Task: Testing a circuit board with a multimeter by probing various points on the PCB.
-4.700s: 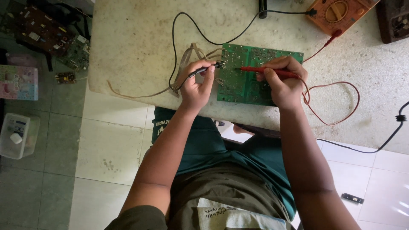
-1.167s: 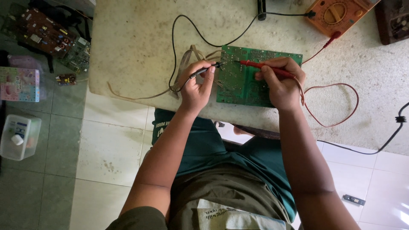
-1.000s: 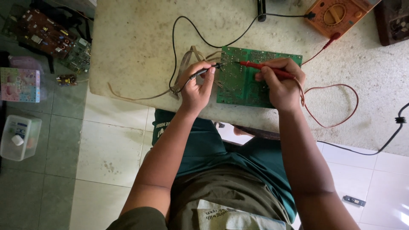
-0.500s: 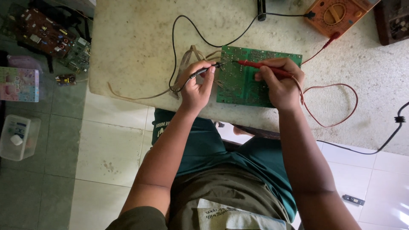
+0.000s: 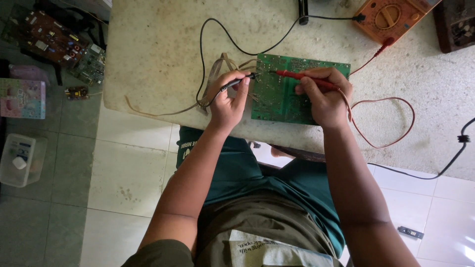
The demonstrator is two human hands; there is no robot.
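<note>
A green circuit board [image 5: 284,101] lies solder side up near the front edge of a stone table [image 5: 163,54]. My left hand [image 5: 226,101] grips a black test probe [image 5: 239,81], its tip touching the board's upper left corner. My right hand [image 5: 324,96] holds a red test probe [image 5: 292,75] whose tip rests on the board close to the black one. A black lead [image 5: 208,29] and a red lead [image 5: 383,143] run back to an orange multimeter [image 5: 391,17] at the table's far right.
A dark box [image 5: 455,24] sits at the far right corner. A black cable [image 5: 445,163] hangs off the table's right side. On the tiled floor to the left lie loose circuit boards [image 5: 54,44], a pink box [image 5: 22,96] and a clear plastic container [image 5: 20,160].
The red probe tip has slid left and up across the board toward the black probe. My left hand has stayed put.
</note>
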